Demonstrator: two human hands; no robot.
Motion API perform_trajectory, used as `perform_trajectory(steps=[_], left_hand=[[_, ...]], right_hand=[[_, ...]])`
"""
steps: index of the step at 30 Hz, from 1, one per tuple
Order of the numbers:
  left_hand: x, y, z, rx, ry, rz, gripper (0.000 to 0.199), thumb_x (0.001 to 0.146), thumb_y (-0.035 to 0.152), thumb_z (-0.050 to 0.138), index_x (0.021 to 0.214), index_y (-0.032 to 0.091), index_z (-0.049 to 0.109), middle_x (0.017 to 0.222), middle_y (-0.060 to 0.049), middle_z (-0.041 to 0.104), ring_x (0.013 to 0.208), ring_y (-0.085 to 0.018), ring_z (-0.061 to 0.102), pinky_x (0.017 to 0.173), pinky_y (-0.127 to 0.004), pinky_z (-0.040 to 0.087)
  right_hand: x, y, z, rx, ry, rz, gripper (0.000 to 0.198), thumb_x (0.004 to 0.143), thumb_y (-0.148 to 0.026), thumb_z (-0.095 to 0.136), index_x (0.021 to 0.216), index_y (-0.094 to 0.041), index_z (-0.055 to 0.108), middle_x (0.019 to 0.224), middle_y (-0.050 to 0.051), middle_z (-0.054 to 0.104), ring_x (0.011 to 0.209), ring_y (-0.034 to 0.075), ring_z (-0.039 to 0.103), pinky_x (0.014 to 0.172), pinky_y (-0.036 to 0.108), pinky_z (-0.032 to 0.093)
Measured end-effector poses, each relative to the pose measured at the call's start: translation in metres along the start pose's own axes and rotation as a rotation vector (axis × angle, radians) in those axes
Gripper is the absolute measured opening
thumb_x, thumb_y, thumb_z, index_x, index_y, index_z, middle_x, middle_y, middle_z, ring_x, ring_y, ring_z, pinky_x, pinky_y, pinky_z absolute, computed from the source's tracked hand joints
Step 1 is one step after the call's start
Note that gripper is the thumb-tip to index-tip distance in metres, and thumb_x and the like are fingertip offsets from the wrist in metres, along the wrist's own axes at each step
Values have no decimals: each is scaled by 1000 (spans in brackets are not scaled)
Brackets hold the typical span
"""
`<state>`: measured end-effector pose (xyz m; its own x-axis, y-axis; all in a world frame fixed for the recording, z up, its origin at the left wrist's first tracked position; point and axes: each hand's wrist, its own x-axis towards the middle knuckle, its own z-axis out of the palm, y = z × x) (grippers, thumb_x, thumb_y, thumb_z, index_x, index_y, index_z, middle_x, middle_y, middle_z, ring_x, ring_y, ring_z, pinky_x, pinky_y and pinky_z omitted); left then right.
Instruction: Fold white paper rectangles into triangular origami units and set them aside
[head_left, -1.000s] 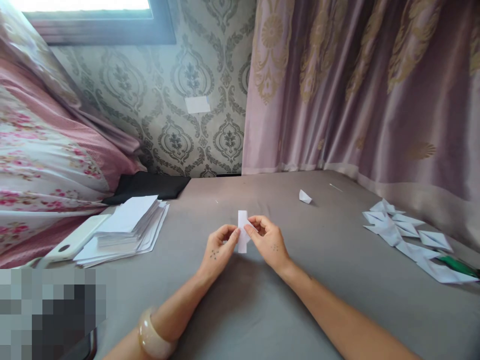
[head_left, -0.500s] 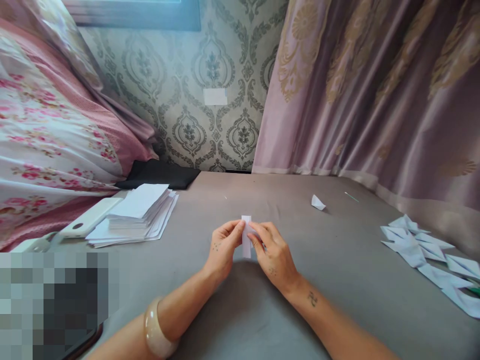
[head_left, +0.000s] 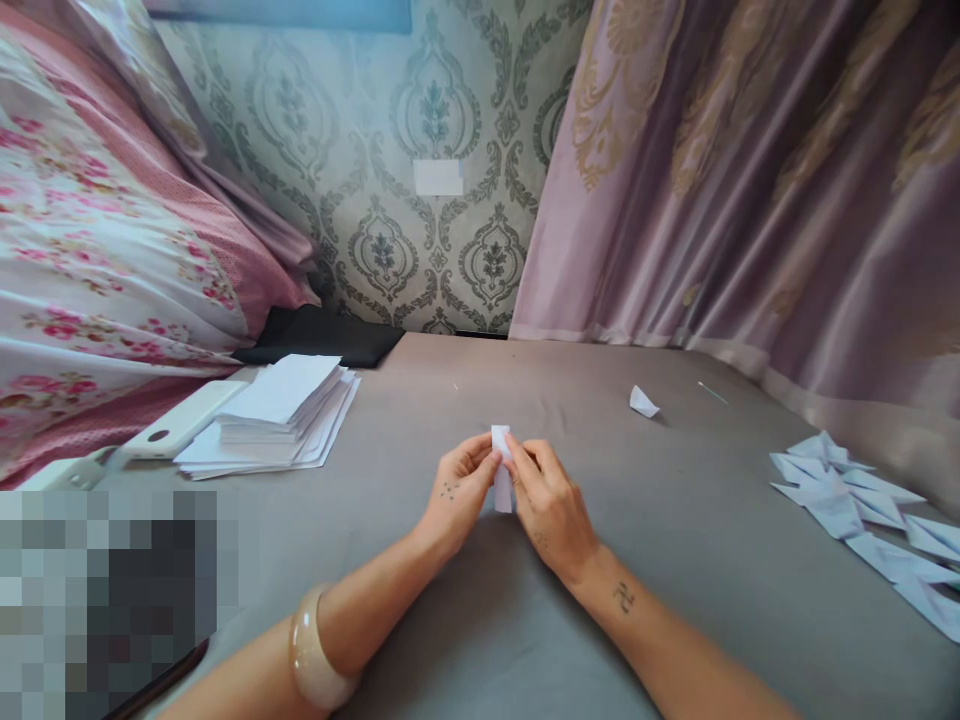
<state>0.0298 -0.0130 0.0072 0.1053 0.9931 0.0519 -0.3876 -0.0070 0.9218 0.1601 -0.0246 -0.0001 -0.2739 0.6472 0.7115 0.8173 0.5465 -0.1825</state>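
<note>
Between both hands a narrow folded strip of white paper [head_left: 503, 492] stands upright over the grey cloth. My left hand [head_left: 461, 492] is closed, its thumb and fingers pinching the strip's left edge. From the other side my right hand [head_left: 553, 508] grips the strip with thumb and index finger near its upper half. The fingertips hide part of the paper. Beyond the right hand, a small folded white paper piece [head_left: 643, 402] lies alone on the cloth.
A stack of white paper sheets [head_left: 281, 400] lies at left beside a white device [head_left: 184, 425]. Several folded paper pieces [head_left: 862, 500] spread at far right. A black flat item [head_left: 322, 335] lies by the wall, a thin stick [head_left: 712, 392] near the curtain. A blurred dark object occupies the lower left.
My right thumb and fingers have shifted on the strip, pressing closer against its upper part. The whole view has moved slightly; both hands still hold the paper.
</note>
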Motion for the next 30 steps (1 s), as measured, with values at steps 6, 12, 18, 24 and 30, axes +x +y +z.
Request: perform_trajectory(steps=[6,12,18,24,30], left_hand=[[2,-1,-1,7,-32,36,41,73,34,72,108,14,67,103,-12,71,97,-23,65,91,-35,46],[2,-4,-1,77,-129,97,41,77,36,68,111,14,66,109,-12,70,100,-24,65,94,-36,46],[1,-7,-3,255,-199,222,37,86,34,57,118,15,63,114,-9,68,106,-22,62,97,-33,46],[0,-8,-6,348,-205,259,36,89,31,53,121,17,60,118,-8,66,109,-22,61,98,-33,45],[2,-12,-8,353,-196,259,37,90,31,53,124,18,58,121,-7,64,113,-22,59,102,-35,42]], right_hand=[[2,-3,-1,19,-26,59,35,95,-23,41,125,-12,55,90,10,61,80,19,63,68,29,52],[6,-4,-5,192,49,189,22,93,-24,44,102,-17,64,92,8,61,83,16,62,74,26,49],[8,-2,-6,302,66,270,11,89,-25,53,90,-18,62,85,4,61,71,13,57,70,25,47],[13,-2,-10,459,75,255,13,90,-21,51,83,-19,62,79,2,59,70,11,56,70,23,46],[12,-2,-10,470,114,258,11,89,-19,53,85,-20,63,83,1,64,73,11,58,70,23,46]])
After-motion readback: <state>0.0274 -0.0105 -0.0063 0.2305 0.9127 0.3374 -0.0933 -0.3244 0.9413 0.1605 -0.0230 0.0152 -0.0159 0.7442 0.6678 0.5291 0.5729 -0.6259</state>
